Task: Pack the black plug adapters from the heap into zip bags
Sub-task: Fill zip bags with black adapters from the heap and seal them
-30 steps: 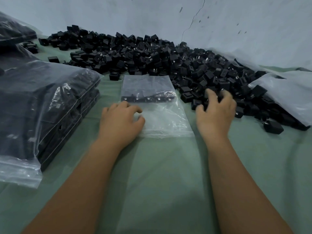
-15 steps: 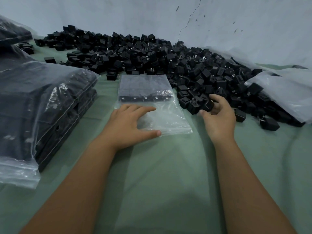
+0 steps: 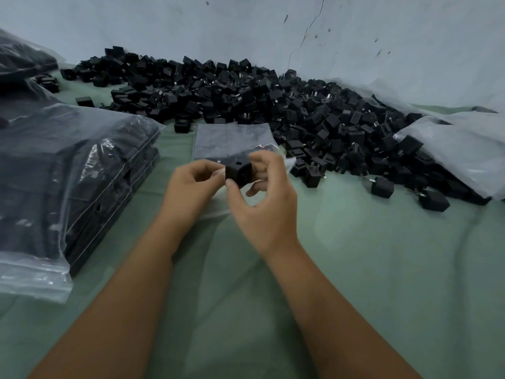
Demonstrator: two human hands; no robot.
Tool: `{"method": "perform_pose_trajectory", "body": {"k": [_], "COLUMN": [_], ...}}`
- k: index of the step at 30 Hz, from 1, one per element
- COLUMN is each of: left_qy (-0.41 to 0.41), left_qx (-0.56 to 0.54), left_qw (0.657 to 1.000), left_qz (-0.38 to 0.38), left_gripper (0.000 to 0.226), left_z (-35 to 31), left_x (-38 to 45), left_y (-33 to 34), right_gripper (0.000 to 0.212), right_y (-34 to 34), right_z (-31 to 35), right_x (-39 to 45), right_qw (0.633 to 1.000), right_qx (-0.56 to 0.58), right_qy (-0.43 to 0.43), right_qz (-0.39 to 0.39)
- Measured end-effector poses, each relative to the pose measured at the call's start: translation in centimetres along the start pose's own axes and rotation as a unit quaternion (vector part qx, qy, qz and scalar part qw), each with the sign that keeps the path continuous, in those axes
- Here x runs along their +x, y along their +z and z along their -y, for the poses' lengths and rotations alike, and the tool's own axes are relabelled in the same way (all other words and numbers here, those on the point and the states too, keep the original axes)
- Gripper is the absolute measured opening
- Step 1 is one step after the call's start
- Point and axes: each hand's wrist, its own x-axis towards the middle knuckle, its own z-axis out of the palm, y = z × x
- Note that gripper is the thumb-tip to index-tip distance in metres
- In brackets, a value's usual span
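Right hand (image 3: pixel 262 203) pinched a black adapter (image 3: pixel 238 172); left hand (image 3: pixel 191 187) gripped the zip bag (image 3: pixel 232 140), heap (image 3: pixel 273 105) at twelve o'clock.

Left hand (image 3: pixel 195 184): bare, no glove, ring or watch.
Right hand (image 3: pixel 263 206): bare, likewise unadorned.
Forearms: both bare right to the bottom edge, no sleeve in view.
Fingers (image 3: pixel 231 184): nails short, unpainted where visible.
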Motion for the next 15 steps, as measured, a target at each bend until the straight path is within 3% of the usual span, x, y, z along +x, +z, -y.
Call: {"method": "perform_pose_trajectory", "body": {"k": [3,6,11,15], "left_qy": [-0.017,0.001,0.053,0.08], "left_qx": [-0.043,-0.063,-0.075,-0.065], "left_qw": [0.998,0.997,0.996,0.994], "left_qz": [-0.033,-0.033,-0.014,0.035], "left_gripper": [0.005,0.01,0.007,0.01], "left_z": [-0.2,-0.4,-1.6,-2.0], "left_x": [0.2,0.1,-0.6,-0.9], "left_y": [0.0,0.0,0.1,0.0], "right_gripper": [0.029,0.03,0.034,0.028], "right_y": [-0.4,-0.6,-0.2,0.0], "right_z": [-0.4,-1.0,-1.5,-1.4], "right_x": [0.1,0.3,0.5,0.7], "right_qw": [0.999,0.989,0.937,0.93], "right_qx": [-0.034,-0.133,-0.291,-0.282], "right_qy": [-0.014,-0.031,-0.07,-0.022], "right_qz": [0.003,0.059,0.177,0.234]}}
